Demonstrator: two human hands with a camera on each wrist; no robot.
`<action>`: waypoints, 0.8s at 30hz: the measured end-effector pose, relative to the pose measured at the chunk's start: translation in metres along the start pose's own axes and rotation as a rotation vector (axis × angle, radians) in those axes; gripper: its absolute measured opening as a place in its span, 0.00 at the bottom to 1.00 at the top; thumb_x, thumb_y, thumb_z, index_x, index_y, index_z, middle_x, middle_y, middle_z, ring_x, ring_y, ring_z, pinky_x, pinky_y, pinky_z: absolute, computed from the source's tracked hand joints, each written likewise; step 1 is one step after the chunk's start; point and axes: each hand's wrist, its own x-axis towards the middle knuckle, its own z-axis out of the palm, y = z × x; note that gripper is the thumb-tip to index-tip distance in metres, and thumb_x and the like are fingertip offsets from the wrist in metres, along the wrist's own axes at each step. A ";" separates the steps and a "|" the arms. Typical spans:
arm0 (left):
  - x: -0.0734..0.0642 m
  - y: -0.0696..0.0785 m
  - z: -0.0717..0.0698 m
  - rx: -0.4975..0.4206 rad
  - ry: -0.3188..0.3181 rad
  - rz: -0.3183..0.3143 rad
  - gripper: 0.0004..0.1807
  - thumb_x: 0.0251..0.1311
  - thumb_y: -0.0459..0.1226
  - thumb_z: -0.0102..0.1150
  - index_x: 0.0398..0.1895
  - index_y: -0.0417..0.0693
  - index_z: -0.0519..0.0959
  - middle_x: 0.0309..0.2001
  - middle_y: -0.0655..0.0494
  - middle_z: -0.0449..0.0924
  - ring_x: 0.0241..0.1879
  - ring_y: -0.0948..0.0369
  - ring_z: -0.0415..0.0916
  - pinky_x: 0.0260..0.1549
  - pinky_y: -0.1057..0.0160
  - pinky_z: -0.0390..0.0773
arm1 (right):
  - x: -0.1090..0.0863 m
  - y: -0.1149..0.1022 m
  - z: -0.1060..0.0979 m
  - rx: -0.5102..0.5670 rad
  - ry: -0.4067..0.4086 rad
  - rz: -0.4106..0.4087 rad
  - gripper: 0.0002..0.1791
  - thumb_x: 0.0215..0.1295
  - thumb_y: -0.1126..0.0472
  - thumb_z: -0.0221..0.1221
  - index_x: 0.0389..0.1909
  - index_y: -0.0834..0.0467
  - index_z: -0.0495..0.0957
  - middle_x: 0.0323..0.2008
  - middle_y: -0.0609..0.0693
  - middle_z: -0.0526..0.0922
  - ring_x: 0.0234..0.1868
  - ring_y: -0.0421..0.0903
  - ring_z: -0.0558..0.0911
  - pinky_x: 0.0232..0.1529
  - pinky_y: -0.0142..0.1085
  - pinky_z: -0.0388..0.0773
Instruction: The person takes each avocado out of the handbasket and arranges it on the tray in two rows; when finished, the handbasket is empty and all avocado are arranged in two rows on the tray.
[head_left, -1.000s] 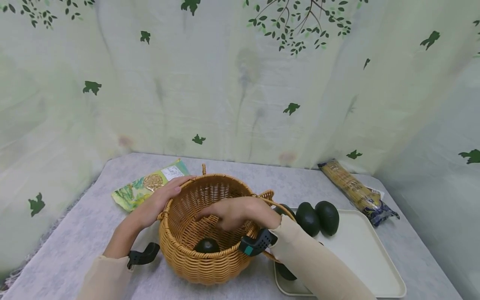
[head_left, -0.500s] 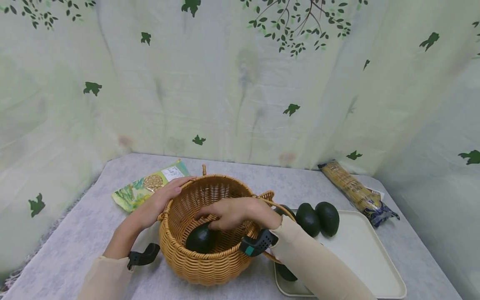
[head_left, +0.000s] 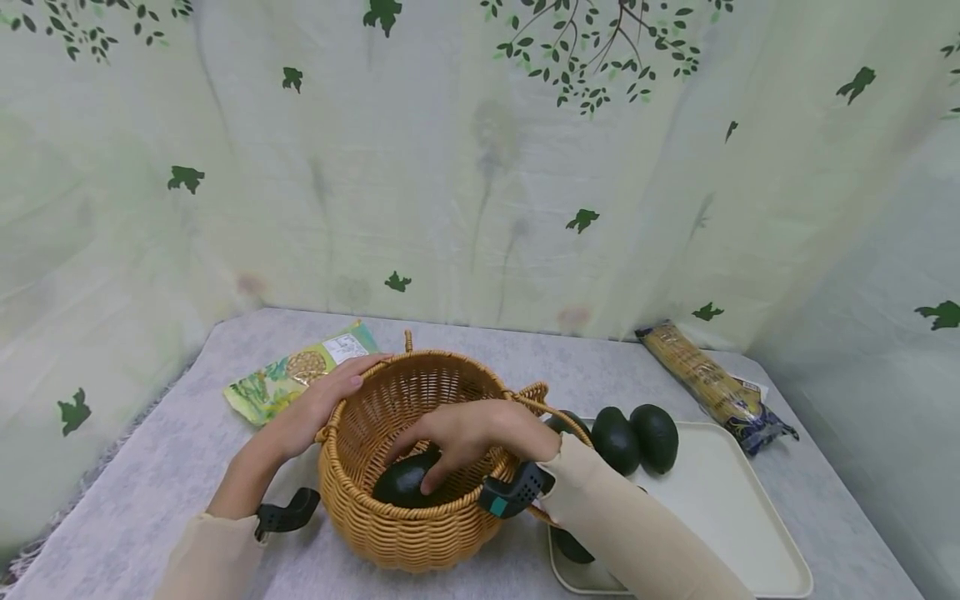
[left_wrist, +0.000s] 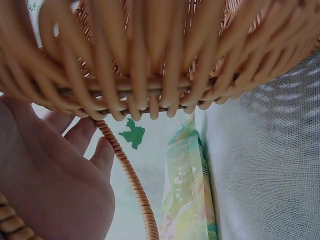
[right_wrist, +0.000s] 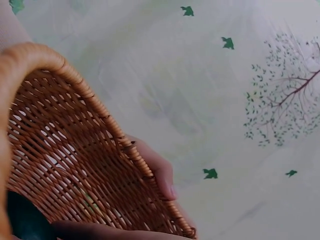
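A round wicker basket [head_left: 412, 533] stands tilted toward me on the cloth-covered table, its mouth showing. My left hand [head_left: 322, 404] grips its rim at the far left; in the left wrist view that hand [left_wrist: 65, 165] lies along the outside of the weave. Inside the basket, my right hand [head_left: 461, 442] spans a dark green avocado [head_left: 401, 482], thumb on the near side and fingers on the far side. The right wrist view catches only part of this avocado [right_wrist: 27, 220] low at the left, beside a finger.
Right of the basket, several avocados [head_left: 655, 437] lie on a cream tray [head_left: 723, 492], partly covered by my right sleeve. A bag of pasta [head_left: 712, 379] lies at the back right. Behind my left hand is a green-yellow food packet [head_left: 288, 375]. A patterned curtain [head_left: 480, 192] closes off the back.
Inside the basket, the avocado has come farther into view. My right hand has shifted from behind it to close its thumb and fingers around it. My left hand stays on the rim.
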 end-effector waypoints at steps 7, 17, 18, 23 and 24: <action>-0.001 0.000 0.000 0.004 0.005 -0.012 0.28 0.83 0.49 0.29 0.81 0.59 0.61 0.79 0.47 0.58 0.78 0.40 0.52 0.66 0.24 0.55 | 0.001 -0.001 0.000 -0.020 0.000 -0.012 0.33 0.68 0.59 0.68 0.73 0.48 0.72 0.70 0.42 0.75 0.69 0.36 0.72 0.67 0.28 0.67; 0.000 0.000 0.000 0.007 0.005 -0.015 0.28 0.83 0.49 0.29 0.81 0.60 0.61 0.79 0.48 0.58 0.78 0.40 0.52 0.66 0.23 0.54 | -0.002 0.001 -0.002 -0.091 0.069 -0.005 0.31 0.70 0.56 0.66 0.73 0.46 0.73 0.67 0.41 0.78 0.66 0.37 0.76 0.64 0.31 0.71; 0.000 -0.001 0.000 0.006 0.003 -0.013 0.27 0.83 0.49 0.29 0.81 0.61 0.61 0.79 0.48 0.59 0.78 0.40 0.52 0.66 0.23 0.54 | -0.003 0.001 -0.002 -0.091 0.078 -0.004 0.31 0.70 0.56 0.66 0.73 0.46 0.73 0.67 0.41 0.78 0.65 0.37 0.77 0.64 0.31 0.72; 0.000 -0.001 0.000 -0.003 -0.002 -0.010 0.27 0.83 0.49 0.28 0.80 0.62 0.61 0.79 0.48 0.59 0.78 0.41 0.52 0.66 0.24 0.55 | -0.009 0.001 -0.005 -0.087 0.137 -0.012 0.31 0.70 0.56 0.66 0.73 0.46 0.73 0.67 0.41 0.78 0.64 0.37 0.77 0.62 0.31 0.73; 0.000 -0.001 0.000 -0.005 -0.003 -0.009 0.27 0.83 0.49 0.28 0.81 0.61 0.60 0.79 0.48 0.59 0.78 0.41 0.52 0.66 0.24 0.55 | -0.011 -0.002 -0.007 -0.086 0.147 -0.006 0.30 0.70 0.57 0.66 0.73 0.46 0.73 0.67 0.41 0.78 0.64 0.38 0.77 0.62 0.31 0.73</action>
